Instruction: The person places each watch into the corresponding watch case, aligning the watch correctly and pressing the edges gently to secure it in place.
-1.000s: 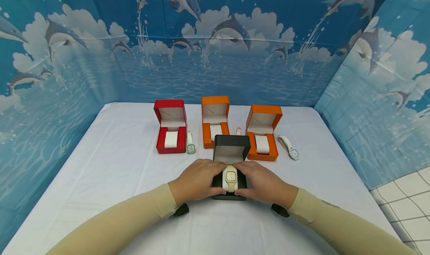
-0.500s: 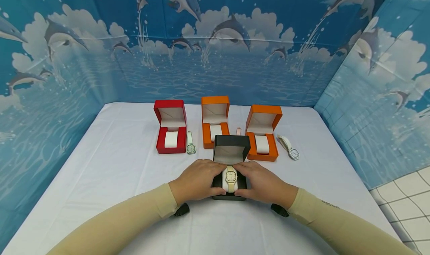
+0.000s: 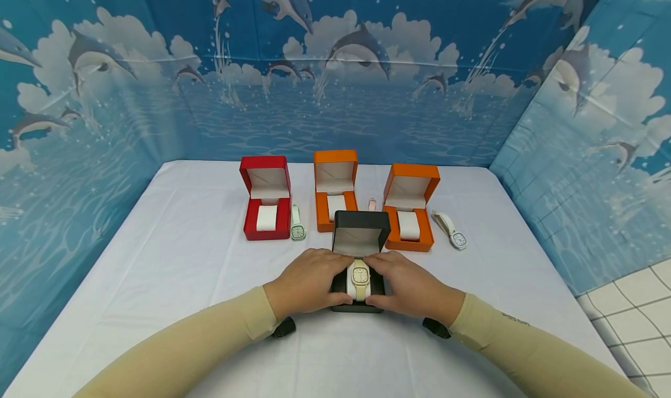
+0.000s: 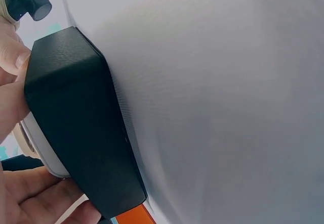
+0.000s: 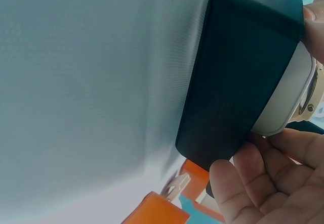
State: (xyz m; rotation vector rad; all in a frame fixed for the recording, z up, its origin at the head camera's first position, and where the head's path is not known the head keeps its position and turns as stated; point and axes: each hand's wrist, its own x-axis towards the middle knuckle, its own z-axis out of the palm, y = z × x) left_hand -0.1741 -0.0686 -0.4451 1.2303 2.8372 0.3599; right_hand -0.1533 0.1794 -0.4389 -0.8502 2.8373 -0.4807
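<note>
black and faintly pebbled, the watch box [image 3: 359, 270] sits on the white-clothed tabletop [image 3: 183, 258], just in front of the two orange boxes [image 3: 410, 207] and to the front right of the red box [image 3: 266, 197]. its lid stands upright and open, showing a pale lining. a cream-strapped watch [image 3: 360, 277] with a gold-toned square case lies over the white cushion inside.

the left hand [image 3: 306, 281] cups the box's left side and the right hand [image 3: 411, 284] its right side, fingers curled around the base, with fingertips near the cushion. both have hold of the box; neither is flat or spread.

the box looks stiff, light and slightly grippy, so the side walls of the base seem the sound place to hold it. the hinged lid is probably a weaker handle. the watch face would likely scratch, and the cushion could slip out if the box tips.

two more watches [image 3: 297, 226] lie loose by the red box and the right orange box.
</note>
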